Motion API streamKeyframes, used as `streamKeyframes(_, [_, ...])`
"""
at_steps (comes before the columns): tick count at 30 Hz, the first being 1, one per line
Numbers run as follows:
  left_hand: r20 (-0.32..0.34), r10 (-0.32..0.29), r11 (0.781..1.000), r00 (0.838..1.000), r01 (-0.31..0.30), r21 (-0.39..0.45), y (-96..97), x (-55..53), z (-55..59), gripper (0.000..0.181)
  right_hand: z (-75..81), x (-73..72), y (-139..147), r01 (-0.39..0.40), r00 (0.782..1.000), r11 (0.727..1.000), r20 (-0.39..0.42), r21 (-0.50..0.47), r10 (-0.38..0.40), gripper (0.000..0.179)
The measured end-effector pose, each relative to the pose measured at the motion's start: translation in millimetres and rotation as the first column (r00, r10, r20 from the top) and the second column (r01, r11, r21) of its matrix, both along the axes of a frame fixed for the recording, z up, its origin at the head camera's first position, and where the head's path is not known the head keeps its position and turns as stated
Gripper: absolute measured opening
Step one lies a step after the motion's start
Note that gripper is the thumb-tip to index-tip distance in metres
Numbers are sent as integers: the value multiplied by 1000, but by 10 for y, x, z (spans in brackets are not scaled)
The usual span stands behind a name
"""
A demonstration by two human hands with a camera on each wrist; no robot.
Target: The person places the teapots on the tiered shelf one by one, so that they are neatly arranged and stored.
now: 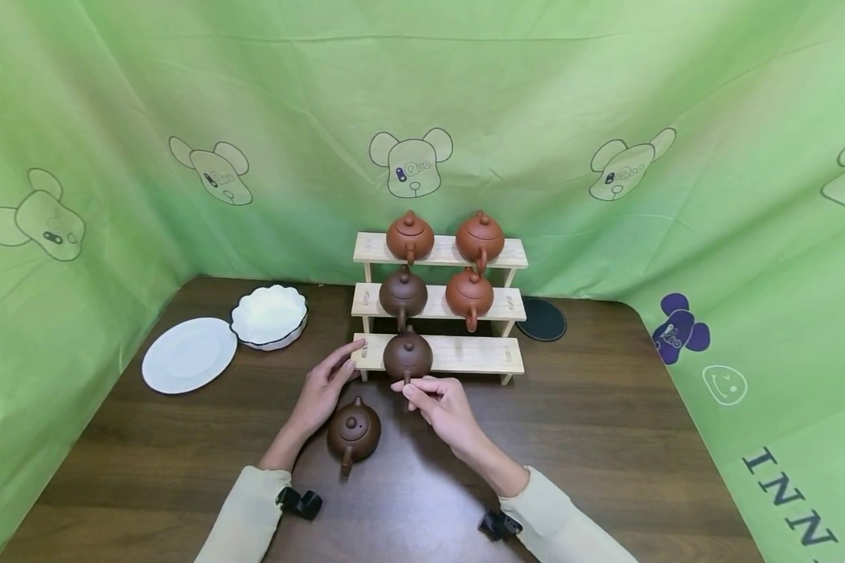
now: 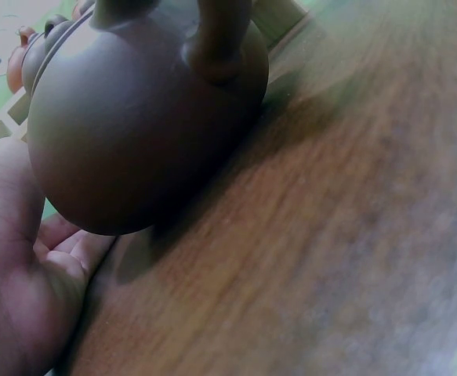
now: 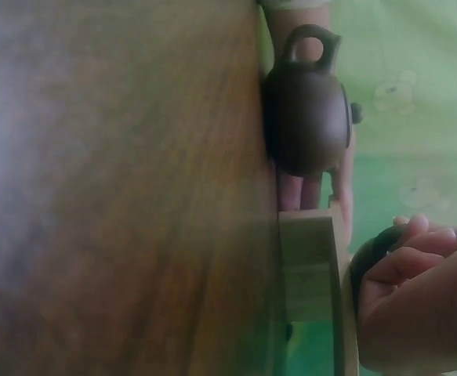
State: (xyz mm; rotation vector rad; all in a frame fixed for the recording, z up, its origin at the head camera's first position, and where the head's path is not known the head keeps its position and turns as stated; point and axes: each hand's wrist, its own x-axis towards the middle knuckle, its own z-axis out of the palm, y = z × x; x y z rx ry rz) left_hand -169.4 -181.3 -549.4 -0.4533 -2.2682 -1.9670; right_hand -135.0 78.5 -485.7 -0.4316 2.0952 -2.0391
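My right hand pinches the handle of a dark brown teapot at the left half of the bottom shelf of a wooden three-step stand. The teapot's spout points away toward the back. With its fingers stretched out, my left hand touches the left end of that shelf. Just inside the left wrist, a second brown teapot stands on the table, its handle toward me; it fills much of the left wrist view. The right wrist view shows the curled right fingers partly covering the held teapot.
On the middle shelf stand a dark teapot and a reddish one. Two reddish teapots occupy the top shelf. A white plate and a fluted white dish lie at the left, a black round coaster behind right.
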Motion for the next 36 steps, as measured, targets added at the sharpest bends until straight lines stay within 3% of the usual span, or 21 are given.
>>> streamKeyframes(4, [7,-6,1000,1000,6,-9,-41,-62,-138,40,3,-43,-10,14,1000,1000,23,-4,-14,23])
streamKeyframes(6, [12,-6,1000,1000,6,-5,-45,-67,-150,40,10,-61,-16,22,999,1000,39,-6,-22,23])
streamKeyframes(15, [0,9,1000,1000,-9,-11,-2,-16,-23,40,32,-107,-27,25,996,999,83,19,-27,24])
streamKeyframes(23, [4,2,1000,1000,-2,-6,-10,-32,-60,41,11,-130,-11,20,993,999,120,33,-24,27])
streamKeyframes(30, [116,29,999,993,-23,-50,57,37,156,41,4,-122,0,37,993,999,112,15,-38,27])
streamKeyframes(36, [42,11,1000,999,-11,-7,28,14,63,40,19,-103,24,82,988,996,130,-30,-78,23])
